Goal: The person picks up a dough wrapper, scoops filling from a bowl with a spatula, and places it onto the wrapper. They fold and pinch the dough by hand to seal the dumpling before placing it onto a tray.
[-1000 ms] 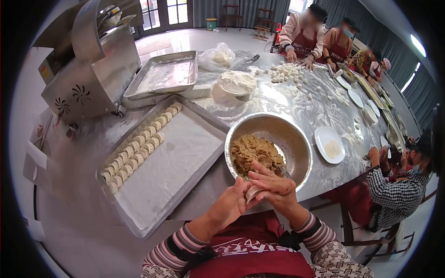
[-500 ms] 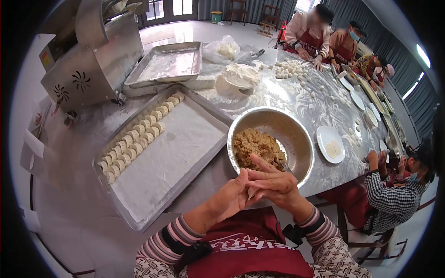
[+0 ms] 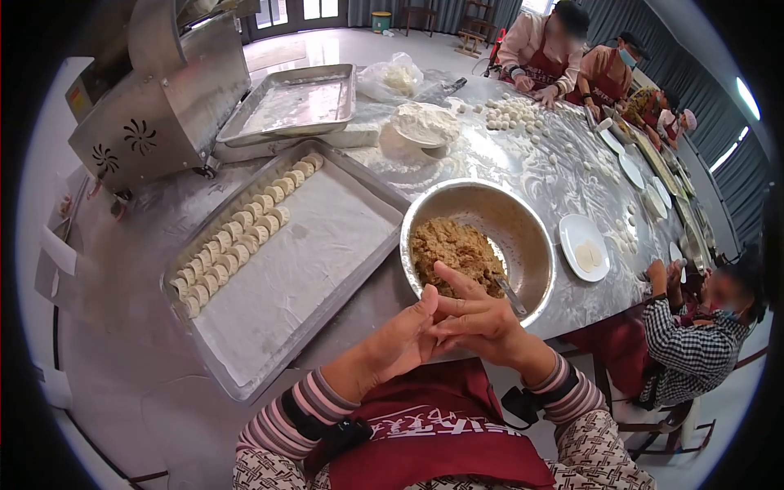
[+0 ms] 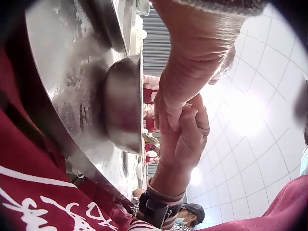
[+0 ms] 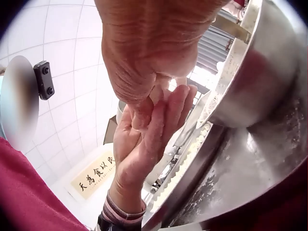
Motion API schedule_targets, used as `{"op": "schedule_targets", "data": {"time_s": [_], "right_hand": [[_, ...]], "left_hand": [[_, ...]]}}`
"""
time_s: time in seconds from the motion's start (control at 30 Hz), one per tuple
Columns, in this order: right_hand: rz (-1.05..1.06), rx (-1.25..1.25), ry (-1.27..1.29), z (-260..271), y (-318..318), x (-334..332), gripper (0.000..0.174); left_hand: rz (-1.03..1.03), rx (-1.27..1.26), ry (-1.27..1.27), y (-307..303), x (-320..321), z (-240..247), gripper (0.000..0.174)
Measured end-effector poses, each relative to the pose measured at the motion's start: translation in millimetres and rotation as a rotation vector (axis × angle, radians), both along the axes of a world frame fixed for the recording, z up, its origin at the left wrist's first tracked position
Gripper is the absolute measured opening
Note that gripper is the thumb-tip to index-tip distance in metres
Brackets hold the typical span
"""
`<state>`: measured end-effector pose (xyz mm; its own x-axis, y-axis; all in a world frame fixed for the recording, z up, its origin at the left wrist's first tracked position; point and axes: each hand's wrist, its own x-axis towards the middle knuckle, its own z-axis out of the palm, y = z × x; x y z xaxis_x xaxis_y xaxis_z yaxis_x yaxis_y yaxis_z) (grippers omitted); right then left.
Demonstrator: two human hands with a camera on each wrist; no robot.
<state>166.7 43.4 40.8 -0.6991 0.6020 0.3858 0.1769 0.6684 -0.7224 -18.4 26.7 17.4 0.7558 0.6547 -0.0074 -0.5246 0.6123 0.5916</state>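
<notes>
Both hands meet above the near rim of a steel bowl (image 3: 525,245) of brown minced filling (image 3: 456,249). Between them they pinch a dumpling, whose pale dough (image 5: 157,92) shows as a sliver in the right wrist view; the rest is hidden by fingers. In the head view the left hand (image 3: 398,336) cups it from the left, thumb up. The right hand (image 3: 487,328) closes over it from the right, index finger extended. A metal utensil handle (image 3: 513,296) leans in the bowl. Left of it, a paper-lined tray (image 3: 318,253) bears two rows of crescent dumplings (image 3: 238,242).
A white plate (image 3: 600,234) with round wrappers (image 3: 587,256) lies right of the bowl. Beyond stand a heap of flour (image 3: 425,122), a floured tray (image 3: 286,110) and a steel machine (image 3: 163,106). Small dough pieces (image 3: 513,114) lie farther back; other people (image 3: 543,61) work around the table.
The dumpling's pale dough, plain between the hands a second ago, is now covered by the fingers in the head view. The hands have drawn closer together, and the view has shifted slightly.
</notes>
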Motion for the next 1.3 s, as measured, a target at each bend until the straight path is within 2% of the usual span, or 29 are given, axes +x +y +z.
{"op": "schedule_targets", "data": {"time_s": [0.1, 0.27, 0.37, 0.43, 0.5, 0.63, 0.73, 0.8, 0.83, 0.9, 1.03, 1.1, 1.17, 1.27, 1.3], "right_hand": [[0.02, 0.084, -0.051, 3, 2, -3, 0.014], [-0.008, 0.031, 0.012, -12, -1, -3, 0.011], [0.009, -0.024, 0.039, -12, 2, -2, 0.009], [0.023, -0.047, 0.029, -7, 2, -3, 0.008], [0.053, 0.075, -0.037, 0, 2, -8, 0.008], [0.033, 0.1, -0.097, -4, 1, -10, 0.009], [-0.004, 0.162, -0.1, -13, -1, -8, 0.018], [0.01, -0.096, 0.161, -13, -2, -6, 0.034], [0.01, -0.095, 0.163, -13, -4, -4, 0.034], [-0.111, -0.279, 0.368, -11, -10, -1, 0.05], [-0.114, -0.205, 0.343, -15, -8, 0, 0.051], [-0.067, -0.06, 0.265, -15, -6, -4, 0.046], [-0.071, -0.047, 0.262, -13, -5, -9, 0.042], [-0.068, -0.015, 0.262, -15, -4, -14, 0.035], [-0.064, 0.001, 0.265, -17, -4, -15, 0.032]], "left_hand": [[0.018, -0.019, 0.017, 0, 4, 6, 0.072], [0.007, -0.006, -0.038, 2, 3, -7, 0.074], [-0.078, -0.012, -0.015, 6, -4, -17, 0.076], [-0.054, -0.036, -0.032, 4, -2, -11, 0.075], [-0.02, -0.046, -0.01, 1, 0, 1, 0.073], [0.051, -0.063, 0.011, -3, 0, 4, 0.072], [0.068, -0.043, 0.004, -5, -1, 0, 0.077], [0.054, -0.054, 0.01, -8, -6, -5, 0.082], [0.039, -0.071, 0.01, -9, -8, -6, 0.088], [0.072, -0.026, 0.033, -9, -8, -3, 0.09], [0.147, 0.087, 0.104, -14, -5, -1, 0.091], [0.16, 0.099, 0.123, -16, -5, 0, 0.091], [0.173, 0.114, 0.142, -17, -5, -1, 0.09], [0.194, 0.106, 0.12, -19, -4, -6, 0.086], [0.234, 0.094, 0.082, -20, -2, -8, 0.079]]}}
